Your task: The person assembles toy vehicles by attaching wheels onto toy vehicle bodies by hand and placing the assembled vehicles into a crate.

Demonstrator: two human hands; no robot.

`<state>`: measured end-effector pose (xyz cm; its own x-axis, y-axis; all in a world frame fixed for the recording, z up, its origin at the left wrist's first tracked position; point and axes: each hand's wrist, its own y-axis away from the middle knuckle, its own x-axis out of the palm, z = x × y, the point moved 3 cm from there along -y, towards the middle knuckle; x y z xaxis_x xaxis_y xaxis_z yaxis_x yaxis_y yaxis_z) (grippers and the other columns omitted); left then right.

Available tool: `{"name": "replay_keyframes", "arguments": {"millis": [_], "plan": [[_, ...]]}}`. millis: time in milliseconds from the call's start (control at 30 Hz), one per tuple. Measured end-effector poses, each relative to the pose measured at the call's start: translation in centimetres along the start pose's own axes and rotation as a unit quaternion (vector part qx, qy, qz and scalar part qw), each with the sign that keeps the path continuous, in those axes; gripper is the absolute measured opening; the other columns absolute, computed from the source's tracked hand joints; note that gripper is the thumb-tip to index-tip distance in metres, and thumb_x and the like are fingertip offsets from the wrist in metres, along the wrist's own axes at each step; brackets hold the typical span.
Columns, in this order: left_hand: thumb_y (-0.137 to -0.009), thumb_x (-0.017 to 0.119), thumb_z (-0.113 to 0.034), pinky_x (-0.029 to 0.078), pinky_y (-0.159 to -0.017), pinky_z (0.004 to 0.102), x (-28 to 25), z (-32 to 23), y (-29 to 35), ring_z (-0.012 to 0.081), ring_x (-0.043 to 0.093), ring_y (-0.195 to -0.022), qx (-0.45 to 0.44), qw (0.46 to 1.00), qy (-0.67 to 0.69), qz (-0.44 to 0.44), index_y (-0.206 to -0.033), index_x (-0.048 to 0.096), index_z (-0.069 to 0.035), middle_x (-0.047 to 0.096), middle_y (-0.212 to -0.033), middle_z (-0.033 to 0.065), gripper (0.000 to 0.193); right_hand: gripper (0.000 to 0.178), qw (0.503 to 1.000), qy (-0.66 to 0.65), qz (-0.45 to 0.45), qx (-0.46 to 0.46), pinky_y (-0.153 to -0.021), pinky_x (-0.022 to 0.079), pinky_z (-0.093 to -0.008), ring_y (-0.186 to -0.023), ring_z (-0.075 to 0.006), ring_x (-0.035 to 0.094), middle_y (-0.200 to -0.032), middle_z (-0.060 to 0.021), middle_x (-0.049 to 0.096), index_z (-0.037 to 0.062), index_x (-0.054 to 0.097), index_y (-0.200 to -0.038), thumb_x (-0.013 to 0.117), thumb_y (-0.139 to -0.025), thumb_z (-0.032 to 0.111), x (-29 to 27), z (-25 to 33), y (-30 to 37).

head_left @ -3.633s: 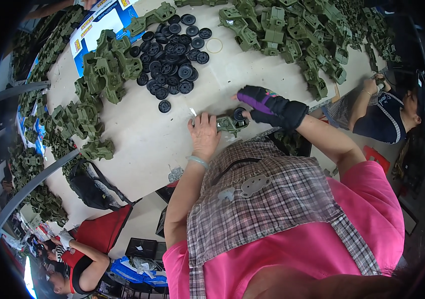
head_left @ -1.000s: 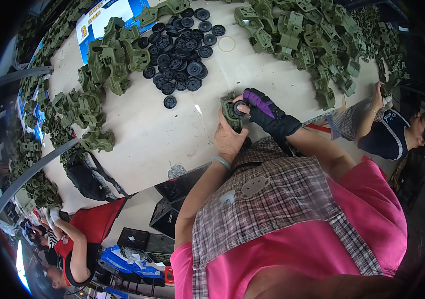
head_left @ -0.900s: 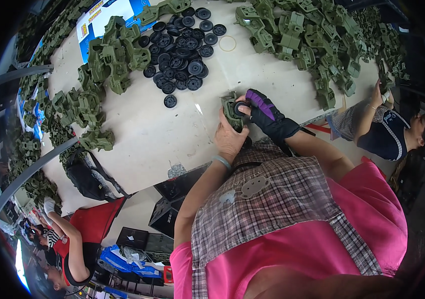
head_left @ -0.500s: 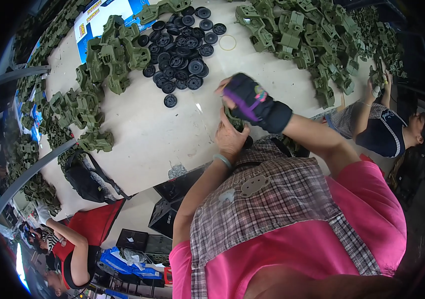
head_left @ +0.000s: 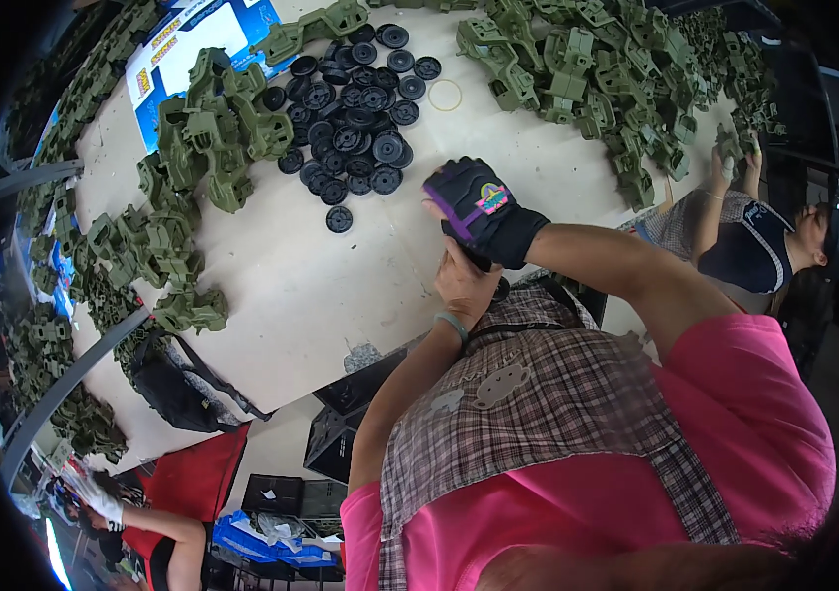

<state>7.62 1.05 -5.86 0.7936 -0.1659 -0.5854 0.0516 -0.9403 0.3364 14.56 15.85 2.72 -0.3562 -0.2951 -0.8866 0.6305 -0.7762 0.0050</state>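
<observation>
Near the tabletop's [head_left: 272,295] near edge, the person's two hands met over a small part that was almost wholly hidden: the bare left hand [head_left: 466,286] was cupped beneath, and the gloved right hand [head_left: 479,212], in a black fingerless glove with purple trim, was folded over the top. Only a dark sliver showed between them, so what they gripped, and how tightly, could not be told. Judged by its neighbours it was probably a small moulded plastic piece, light, stiff and a little slick, best taken by its rim or edges rather than a flat face. Farther in lay a cluster of black wheels [head_left: 360,98], one stray wheel [head_left: 339,219] closest to the hands. Heaps of olive-green plastic parts [head_left: 213,128] crowded the left edge, and more green parts [head_left: 587,69] ran along the far right. A thin pale ring [head_left: 445,95] lay beside the wheels. Bare tabletop separated the hands from the piles, so nothing blocked them. A co-worker [head_left: 764,246] worked at the right edge.
</observation>
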Motion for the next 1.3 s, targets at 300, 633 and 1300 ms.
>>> {"name": "replay_keyframes", "arguments": {"millis": [300, 633, 1300], "plan": [[-0.077, 0.091, -0.045, 0.058, -0.086, 0.0522, -0.4, -0.4, -0.1, 0.0467, 0.073, -0.104, -0.005, 1.000, 0.011, -0.024, -0.167, 0.019, -0.006, 0.074, -0.115, 0.0272, 0.122, 0.025, 0.952, -0.040, -0.111, 0.284, -0.087, 0.052, -0.0532, -0.100, -0.0459, 0.065, -0.101, -0.0246, 0.069, 0.0028, 0.066, -0.104, 0.061, -0.103, 0.027, 1.5, -1.5, 1.0], [-0.099, 0.062, -0.026, 0.062, -0.097, 0.0433, -7.1, 1.9, 0.5, 0.0294, 0.071, -0.116, -0.291, 0.606, 0.656, 0.343, -0.152, 0.052, 0.000, 0.069, -0.132, 0.0184, 0.060, 0.053, 0.682, -0.661, 0.137, 0.281, -0.100, 0.054, -0.0313, -0.115, -0.0164, 0.065, -0.130, -0.0063, 0.070, 0.0053, 0.060, -0.149, 0.070, -0.107, 0.035, 3.2, -6.5, 6.8], [-0.078, 0.089, -0.032, 0.043, -0.113, 0.0583, -7.0, -1.1, -0.8, 0.0381, 0.044, -0.143, 0.070, 0.981, -0.180, -0.008, -0.157, 0.047, -0.015, 0.056, -0.146, 0.0135, 0.091, 0.054, 0.997, -0.042, -0.061, -0.022, -0.107, 0.051, -0.0499, -0.126, -0.0433, 0.062, -0.138, -0.0229, 0.066, 0.0056, 0.060, -0.143, 0.073, -0.099, 0.034, -2.3, -6.3, -1.1]]}}
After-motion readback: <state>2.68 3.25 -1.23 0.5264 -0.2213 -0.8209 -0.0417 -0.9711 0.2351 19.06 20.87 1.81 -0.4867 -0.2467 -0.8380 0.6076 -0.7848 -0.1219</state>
